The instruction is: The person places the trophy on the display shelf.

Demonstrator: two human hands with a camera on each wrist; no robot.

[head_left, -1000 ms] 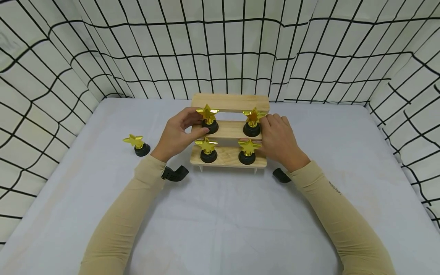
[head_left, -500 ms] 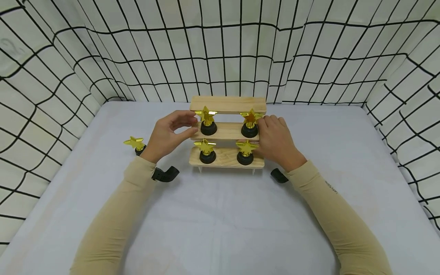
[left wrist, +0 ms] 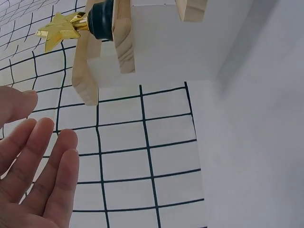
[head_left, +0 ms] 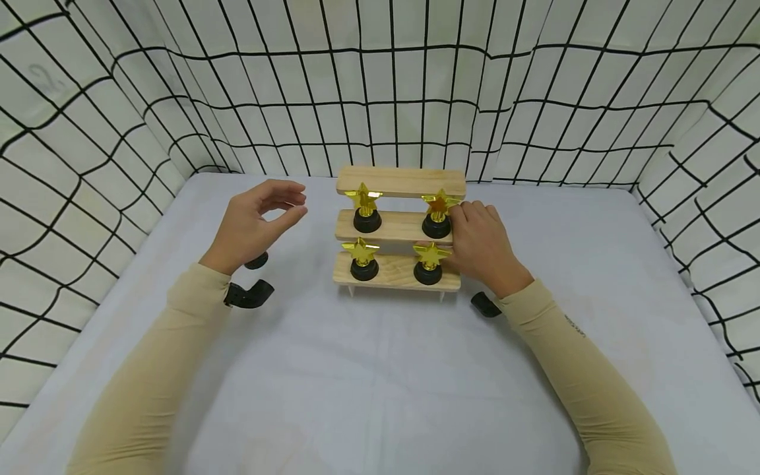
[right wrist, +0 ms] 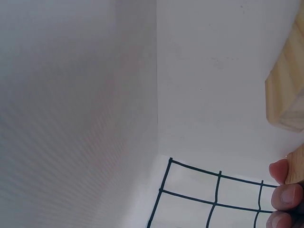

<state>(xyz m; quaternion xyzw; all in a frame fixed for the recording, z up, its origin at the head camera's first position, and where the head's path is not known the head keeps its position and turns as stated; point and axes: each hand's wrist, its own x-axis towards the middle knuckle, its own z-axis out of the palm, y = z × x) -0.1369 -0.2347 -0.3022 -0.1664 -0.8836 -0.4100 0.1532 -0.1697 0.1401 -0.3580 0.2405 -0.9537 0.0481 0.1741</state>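
From the head camera, a wooden stepped shelf (head_left: 400,226) stands on the white table (head_left: 380,382) at about 12 o'clock from the person. Four gold star trophies on black bases stand on it: two on the middle step (head_left: 364,208) (head_left: 438,215) and two on the bottom step (head_left: 361,259) (head_left: 429,263). The right hand (head_left: 479,245) rests against the shelf's 3 o'clock end, fingers curled round its edge beside the two right-hand trophies. The left hand (head_left: 256,222) hovers in the air at the shelf's 9 o'clock side, well apart from it, fingers loosely bent and empty, thumb and forefinger near each other but holding nothing. Just under that hand a black trophy base (head_left: 257,260) peeks out on the table. Gridded white cloth (head_left: 380,86) walls the table in.

From the left wrist camera, the left hand's fingers (left wrist: 40,175) lie straight and relaxed, apart from everything; the shelf (left wrist: 124,42) and one trophy (left wrist: 78,26) show at 11 o'clock.

From the right wrist camera, fingertips (right wrist: 284,194) press on a wooden edge (right wrist: 287,92) at 3 o'clock.
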